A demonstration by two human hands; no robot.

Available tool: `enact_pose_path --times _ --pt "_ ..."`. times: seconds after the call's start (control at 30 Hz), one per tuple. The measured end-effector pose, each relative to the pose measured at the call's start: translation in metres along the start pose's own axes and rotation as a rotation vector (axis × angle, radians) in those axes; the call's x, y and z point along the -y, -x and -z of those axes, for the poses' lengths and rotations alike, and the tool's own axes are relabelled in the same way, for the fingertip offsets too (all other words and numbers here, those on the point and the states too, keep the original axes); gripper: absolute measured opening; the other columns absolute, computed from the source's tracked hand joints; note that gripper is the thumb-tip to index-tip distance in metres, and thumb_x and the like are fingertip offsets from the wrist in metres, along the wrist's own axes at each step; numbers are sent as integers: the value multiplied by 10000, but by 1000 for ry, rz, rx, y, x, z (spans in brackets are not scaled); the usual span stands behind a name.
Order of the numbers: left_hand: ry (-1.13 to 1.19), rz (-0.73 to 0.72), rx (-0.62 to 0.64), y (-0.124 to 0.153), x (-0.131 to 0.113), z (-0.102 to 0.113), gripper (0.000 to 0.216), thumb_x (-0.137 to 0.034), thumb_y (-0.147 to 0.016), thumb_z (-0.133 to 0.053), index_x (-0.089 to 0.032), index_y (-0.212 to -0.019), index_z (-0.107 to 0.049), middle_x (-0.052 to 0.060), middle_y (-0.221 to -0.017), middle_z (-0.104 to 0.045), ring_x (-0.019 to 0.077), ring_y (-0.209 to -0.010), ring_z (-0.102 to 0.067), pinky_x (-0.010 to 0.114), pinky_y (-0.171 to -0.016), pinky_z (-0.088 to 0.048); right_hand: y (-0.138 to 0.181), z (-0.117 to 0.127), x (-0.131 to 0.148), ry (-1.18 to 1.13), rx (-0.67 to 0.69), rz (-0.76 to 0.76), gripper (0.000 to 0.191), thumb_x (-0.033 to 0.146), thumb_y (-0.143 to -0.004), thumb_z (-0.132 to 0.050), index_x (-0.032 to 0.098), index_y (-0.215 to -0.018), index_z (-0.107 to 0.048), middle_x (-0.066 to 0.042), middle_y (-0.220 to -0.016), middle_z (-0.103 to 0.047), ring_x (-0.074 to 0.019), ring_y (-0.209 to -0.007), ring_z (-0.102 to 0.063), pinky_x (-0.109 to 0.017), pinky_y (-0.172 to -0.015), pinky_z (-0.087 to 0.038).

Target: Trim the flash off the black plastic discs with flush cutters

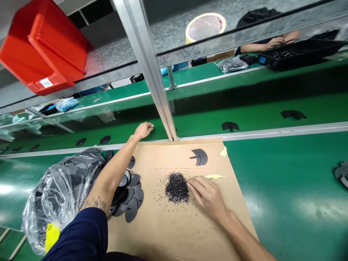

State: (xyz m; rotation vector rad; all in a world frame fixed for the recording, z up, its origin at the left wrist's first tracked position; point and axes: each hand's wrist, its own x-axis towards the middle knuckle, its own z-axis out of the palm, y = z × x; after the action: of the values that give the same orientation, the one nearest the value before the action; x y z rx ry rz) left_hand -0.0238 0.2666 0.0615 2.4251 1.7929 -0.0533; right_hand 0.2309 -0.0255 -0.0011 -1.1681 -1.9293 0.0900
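My left hand point(144, 130) reaches out over the green belt point(195, 121), its fingers curled closed; whatever they may hold is hidden. At the right edge of a pile of tiny black pieces point(177, 187), my right hand point(207, 194) has its fingertips pinched together, and anything between them is too small to name. Beyond the pile lies a black fan-shaped part point(199, 157) with a thin stem. A pale yellow pen-like tool point(214, 176) rests just past my right hand. Flat dark oval pieces point(132, 208) are heaped under my left forearm.
Cardboard point(174, 232) covers the bench. A clear plastic bag point(59, 195) of dark pieces stands left. Black fan-shaped parts point(230, 126) lie along the belt. A metal post point(152, 69) rises ahead; the shelf carries a red bin point(46, 47) and tape roll point(206, 27). Another person's hands point(280, 40) work beyond.
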Motion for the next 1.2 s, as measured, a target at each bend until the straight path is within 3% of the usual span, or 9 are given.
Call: enact_pose_path --times 0.13,0.23,0.43,0.6,0.77,0.87,1.0,1.1,1.2 --pt "133 -109 20 -15 -51 -28 357 -370 -984 -624 -148 -1263 -607 102 -1255 -639 227 -1091 -659 432 -930 -588 -2 -2 -1 -5 26 24 172 158 -994 -540 188 -939 -700 -58 -820 -738 -160 -714 -671 -297 -655 -519" --pt "198 -107 -20 -14 -70 -40 359 -371 -981 -626 -152 -1265 -608 100 -1267 -634 237 -1108 -653 436 -941 -584 -3 -2 -2 6 32 38 167 148 -989 -546 188 -928 -696 -56 -804 -734 -157 -692 -670 -292 -652 -526" --pt "269 -67 -169 14 -38 -15 303 -352 -983 -621 -145 -1204 -628 98 -1201 -653 216 -1064 -657 420 -926 -576 -3 1 0 19 5 45 166 142 -989 -539 182 -971 -699 -64 -807 -736 -164 -712 -686 -293 -673 -551" --pt "354 -196 -228 86 -14 6 111 -157 -894 -553 -139 -905 -662 80 -894 -660 218 -901 -642 340 -847 -513 -7 0 6 23 6 90 185 168 -975 -578 177 -1122 -690 -99 -944 -738 -186 -825 -708 -295 -719 -586" --pt "502 -432 -70 188 -51 -14 77 -203 -874 -622 -193 -923 -681 25 -891 -691 149 -815 -654 250 -767 -530 -13 -7 16 140 28 191 477 226 -959 -616 198 -1429 -542 -170 -1245 -670 -193 -882 -717 -310 -775 -609" --pt "524 -517 36 222 -67 -24 39 -229 -884 -681 -243 -920 -686 -9 -849 -710 133 -793 -664 217 -747 -548 -16 -11 22 86 123 300 529 98 -968 -484 249 -1474 -502 -123 -1153 -724 -203 -923 -729 -319 -809 -600" --pt "415 -419 78 215 -33 -18 95 -279 -960 -607 -246 -955 -695 5 -902 -719 166 -848 -684 254 -797 -563 -20 -13 31 -101 156 212 450 117 -969 -512 233 -1400 -577 -96 -975 -767 -212 -808 -731 -332 -739 -594" --pt "291 -200 -7 189 14 -12 155 -162 -952 -520 -169 -942 -675 99 -1010 -680 247 -1024 -665 357 -932 -545 -26 -15 37 -243 106 -40 293 277 -976 -585 219 -1249 -672 -103 -973 -769 -231 -791 -723 -359 -736 -599" --pt "207 -39 -38 170 45 -15 189 -33 -872 -506 -144 -897 -657 122 -991 -649 275 -1064 -651 380 -938 -537 -30 -19 39 -419 86 -318 254 417 -960 -610 200 -1036 -717 -67 -830 -735 -209 -697 -676 -332 -653 -580"
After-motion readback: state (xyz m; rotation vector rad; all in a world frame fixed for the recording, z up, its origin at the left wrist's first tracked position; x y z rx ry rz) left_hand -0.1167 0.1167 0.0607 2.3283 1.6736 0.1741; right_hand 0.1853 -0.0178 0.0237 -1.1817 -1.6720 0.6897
